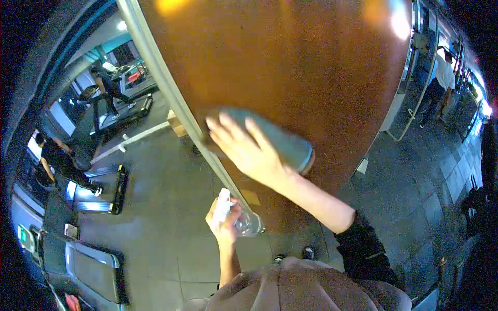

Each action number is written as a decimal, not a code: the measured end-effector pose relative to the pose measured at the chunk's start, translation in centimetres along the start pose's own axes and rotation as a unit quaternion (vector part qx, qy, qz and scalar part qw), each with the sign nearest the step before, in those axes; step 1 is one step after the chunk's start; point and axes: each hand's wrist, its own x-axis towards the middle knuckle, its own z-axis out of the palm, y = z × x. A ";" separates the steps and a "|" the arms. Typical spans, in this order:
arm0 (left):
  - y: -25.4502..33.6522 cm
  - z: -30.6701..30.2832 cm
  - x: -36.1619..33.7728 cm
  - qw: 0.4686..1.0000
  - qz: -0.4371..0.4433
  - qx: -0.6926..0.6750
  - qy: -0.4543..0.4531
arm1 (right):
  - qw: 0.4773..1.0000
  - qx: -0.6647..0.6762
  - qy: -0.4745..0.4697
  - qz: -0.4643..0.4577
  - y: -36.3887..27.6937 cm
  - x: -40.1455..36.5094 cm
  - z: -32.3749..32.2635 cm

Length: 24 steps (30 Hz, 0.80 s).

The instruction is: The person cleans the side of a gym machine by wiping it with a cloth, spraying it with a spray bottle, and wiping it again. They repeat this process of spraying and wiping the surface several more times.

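Note:
My right hand (249, 153) lies flat with fingers stretched out, on a dark grey-blue cloth (288, 142) against a brown wooden panel (290, 67). The cloth looks slightly blurred and sticks out on the far side of the hand. Lower down, my left hand (224, 223) is closed around a clear spray bottle (250, 226) with a white spray head, beside the panel's metal-edged left side. The bottle is tilted, its clear body pointing right.
A pale metal edge strip (166, 78) runs along the panel's left side. Treadmills (96, 189) stand at left, with a person (59, 160) on one and another person (106, 88) farther back. At right, a person (441, 83) in a white top stands beyond a metal frame (423, 98).

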 end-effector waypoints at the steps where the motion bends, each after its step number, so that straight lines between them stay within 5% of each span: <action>1: -0.9 -0.8 -0.5 0.999 -0.024 0.039 0.007 | 0.998 -0.032 -0.019 -0.043 -1.2 -2.4 0.6; 4: -4.7 -4.0 -2.3 0.996 0.017 0.055 0.075 | 0.998 -0.015 -0.017 -0.052 1.3 -8.8 -0.4; 7: -7.9 -9.5 -5.5 0.991 -0.023 0.106 0.078 | 0.995 -0.004 0.059 0.084 5.3 -10.2 -2.1; 10: -8.2 -13.5 -8.6 0.991 -0.034 0.128 0.016 | 0.976 -0.013 0.054 0.209 7.6 -4.6 -5.6; 12: -8.0 -13.8 -8.9 0.976 -0.077 0.192 0.068 | 0.955 -0.005 0.144 0.257 9.4 0.0 -4.3; 16: -7.8 -13.2 -9.2 0.972 -0.085 0.198 0.090 | 0.961 -0.016 0.159 0.227 6.3 4.9 -2.9; 17: -8.4 -12.6 -9.2 0.981 -0.005 0.179 0.068 | 0.970 -0.020 0.150 0.190 4.7 5.1 -2.1; 20: -8.4 -9.2 -8.2 0.979 -0.111 0.141 0.096 | 0.997 -0.017 0.067 0.047 -0.1 0.4 0.2; 24: -7.7 -7.0 -6.9 0.989 -0.117 0.075 0.046 | 0.995 0.003 0.006 -0.098 -0.7 -8.4 0.7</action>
